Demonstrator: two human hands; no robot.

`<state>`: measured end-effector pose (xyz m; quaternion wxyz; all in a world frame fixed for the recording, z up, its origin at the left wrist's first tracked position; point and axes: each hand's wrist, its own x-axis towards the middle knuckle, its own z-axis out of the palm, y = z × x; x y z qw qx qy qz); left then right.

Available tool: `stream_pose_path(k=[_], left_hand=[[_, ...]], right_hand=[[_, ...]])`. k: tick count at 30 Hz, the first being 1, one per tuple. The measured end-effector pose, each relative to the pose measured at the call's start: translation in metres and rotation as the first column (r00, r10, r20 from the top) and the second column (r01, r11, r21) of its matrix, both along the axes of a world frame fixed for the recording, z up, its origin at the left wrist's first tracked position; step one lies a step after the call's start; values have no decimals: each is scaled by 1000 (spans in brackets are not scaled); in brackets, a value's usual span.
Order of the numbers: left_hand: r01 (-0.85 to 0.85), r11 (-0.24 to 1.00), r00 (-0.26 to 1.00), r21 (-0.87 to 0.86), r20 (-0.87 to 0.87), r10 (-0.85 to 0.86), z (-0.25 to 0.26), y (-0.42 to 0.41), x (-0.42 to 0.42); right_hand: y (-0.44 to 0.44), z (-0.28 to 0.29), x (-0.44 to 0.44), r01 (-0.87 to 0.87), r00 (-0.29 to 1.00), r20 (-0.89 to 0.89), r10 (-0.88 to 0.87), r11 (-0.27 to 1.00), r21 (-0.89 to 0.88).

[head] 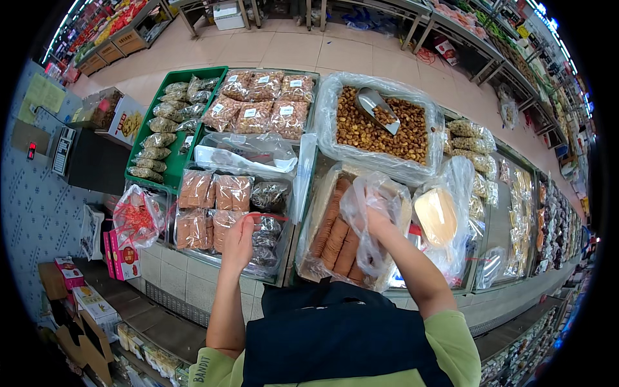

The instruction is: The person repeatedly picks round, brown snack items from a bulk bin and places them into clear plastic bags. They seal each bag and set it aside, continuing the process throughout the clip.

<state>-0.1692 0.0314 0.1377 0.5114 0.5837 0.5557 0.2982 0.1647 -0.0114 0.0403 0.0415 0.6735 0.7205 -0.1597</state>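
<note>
My left hand [238,244] pinches a thin red tie [266,215] between thumb and fingertips, above packets of flat brown biscuits [194,186] and dark dried goods [268,196]. My right hand [377,218] is inside a clear plastic bag [355,205]; the film blurs its fingers, so their grip is unclear. Beneath that bag, a plastic-lined box [308,259] holds rows of thin round brown biscuits [333,244], stacked on edge. To the right of my right hand lies a pale flat scoop or paddle [436,216] on clear plastic.
A plastic-lined tub [437,130] of brown nuts or beans, with a metal scoop [377,111], stands beyond the biscuits. Bagged peanuts [265,86] and a green tray [167,77] are to its left. A bag of red ties [138,217] hangs at the counter's left end, near a scale [63,150].
</note>
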Motion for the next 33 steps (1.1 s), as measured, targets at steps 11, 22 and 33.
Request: stream_pose_path(k=[11,22,33], left_hand=[[87,996,993,-18,-77,-88,8,7,25],[506,862,756,4,-482,-442,15,31,85],[745,275,443,-608,142,-885,21,46,163]], right_hand=[[-102,-26,-47,-105,994,-10,106,994,37],[-97,14,-38,304,786,-409,-464,866,-398],[-109,102,-7,30,722,-667,184,955,295]])
